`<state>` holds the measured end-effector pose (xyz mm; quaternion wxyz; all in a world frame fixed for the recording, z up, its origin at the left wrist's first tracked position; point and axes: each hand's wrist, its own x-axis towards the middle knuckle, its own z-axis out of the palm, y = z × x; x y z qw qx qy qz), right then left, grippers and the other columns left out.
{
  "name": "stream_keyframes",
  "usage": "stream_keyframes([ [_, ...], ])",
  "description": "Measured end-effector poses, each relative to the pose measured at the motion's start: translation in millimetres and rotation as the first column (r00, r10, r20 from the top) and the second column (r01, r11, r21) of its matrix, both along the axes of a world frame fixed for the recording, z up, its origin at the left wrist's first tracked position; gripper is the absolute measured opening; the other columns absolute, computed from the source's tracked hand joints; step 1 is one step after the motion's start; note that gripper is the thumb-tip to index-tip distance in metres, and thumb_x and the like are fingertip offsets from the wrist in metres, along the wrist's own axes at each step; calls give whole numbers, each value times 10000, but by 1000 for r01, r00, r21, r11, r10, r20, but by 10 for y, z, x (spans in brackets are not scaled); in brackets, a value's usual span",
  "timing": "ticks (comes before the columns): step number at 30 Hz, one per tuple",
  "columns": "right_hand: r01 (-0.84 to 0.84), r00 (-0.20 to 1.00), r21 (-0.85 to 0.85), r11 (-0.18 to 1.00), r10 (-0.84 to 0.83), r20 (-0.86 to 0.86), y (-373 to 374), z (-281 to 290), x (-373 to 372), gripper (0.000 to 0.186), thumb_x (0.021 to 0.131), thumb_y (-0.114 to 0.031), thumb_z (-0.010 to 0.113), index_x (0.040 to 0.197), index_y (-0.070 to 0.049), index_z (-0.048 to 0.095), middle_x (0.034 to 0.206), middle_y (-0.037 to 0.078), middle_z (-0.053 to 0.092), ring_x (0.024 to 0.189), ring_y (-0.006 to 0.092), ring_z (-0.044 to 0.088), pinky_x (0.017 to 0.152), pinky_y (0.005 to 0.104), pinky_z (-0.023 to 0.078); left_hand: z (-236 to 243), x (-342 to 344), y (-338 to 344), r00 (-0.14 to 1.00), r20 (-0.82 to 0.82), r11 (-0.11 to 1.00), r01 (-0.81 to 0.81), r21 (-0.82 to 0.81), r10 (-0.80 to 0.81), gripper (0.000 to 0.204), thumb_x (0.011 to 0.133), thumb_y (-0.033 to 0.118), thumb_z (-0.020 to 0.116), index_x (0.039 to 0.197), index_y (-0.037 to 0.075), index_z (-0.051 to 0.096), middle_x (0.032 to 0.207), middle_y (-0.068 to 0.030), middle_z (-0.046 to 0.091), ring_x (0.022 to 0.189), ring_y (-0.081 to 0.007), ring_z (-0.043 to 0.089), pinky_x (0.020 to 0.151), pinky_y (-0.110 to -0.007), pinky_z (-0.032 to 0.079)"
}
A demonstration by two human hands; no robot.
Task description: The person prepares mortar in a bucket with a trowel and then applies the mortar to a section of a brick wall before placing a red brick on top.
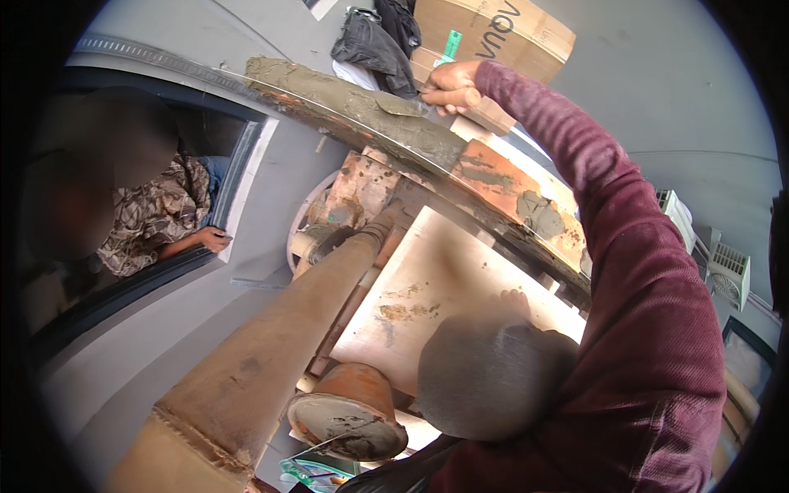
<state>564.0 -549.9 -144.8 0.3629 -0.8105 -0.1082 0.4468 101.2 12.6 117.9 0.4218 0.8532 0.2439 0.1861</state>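
My right arm, in a maroon sleeve, stretches up to the top middle. There my right hand (450, 85) is closed round the wooden handle of a trowel. The trowel's blade (400, 104) lies against grey mortar (329, 90) spread along the top of a low brick course. A string runs along the mortar's near edge. Farther right along the course, an orange brick (493, 172) carries smears of mortar. My left hand does not show; a small skin-coloured patch at the lower edge is too little to make out. An orange bucket (353, 386) holding mortar stands at the lower middle.
A thick tan post (271, 329) rises at the left beside a pale wooden board (394, 304). A dark grey rounded shape partly covers the board. Someone in patterned clothing (156, 205) leans at a window, hand on its frame. A cardboard box (526, 37) and black bag (374, 53) lie beyond.
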Motion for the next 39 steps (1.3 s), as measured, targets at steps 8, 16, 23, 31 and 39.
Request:
stream_keyframes([
  [8,117,961,-78,990,-133,-244,-721,505,-861,293,987,-225,468,886,1,623,685,24,608,465,48,482,396,226,427,-61,90,36,985,-105,989,129,-71,-136,468,977,193,546,1367,-47,448,1185,-114,552,1010,-175,551,997,-338,431],
  [16,-73,995,-253,965,89,54,-681,2772,-1557,128,798,-82,544,897,-38,612,638,4,526,511,94,544,441,225,433,316,-447,-30,974,-222,988,-3,157,38,481,923,128,583,1365,-28,472,868,-13,535,824,-100,503,825,-255,443],
  [23,-490,447,-370,789,592,671,50,3656,-2450,503,668,-34,624,1171,-39,625,1009,135,658,855,203,635,678,324,501,834,-1180,-197,976,94,916,-216,338,195,406,843,53,649,1243,4,601,832,-22,463,810,-127,479,826,-240,419],
  [31,-725,-272,-628,284,720,639,2529,3621,-3724,504,711,-43,596,1214,-52,572,955,139,612,837,335,574,709,386,409,1004,-3989,-913,531,288,474,-845,248,797,409,925,161,633,1285,-17,558,928,-52,657,908,-126,603,963,-319,437],
  [39,-725,-627,-689,1,414,660,3620,2235,-4001,98,777,-137,602,691,-116,644,737,67,629,767,279,626,680,387,487,-74,-5650,-1552,344,-34,340,-901,268,938,453,855,94,697,1273,-22,566,1078,-133,654,1004,-172,613,902,-307,484],
])
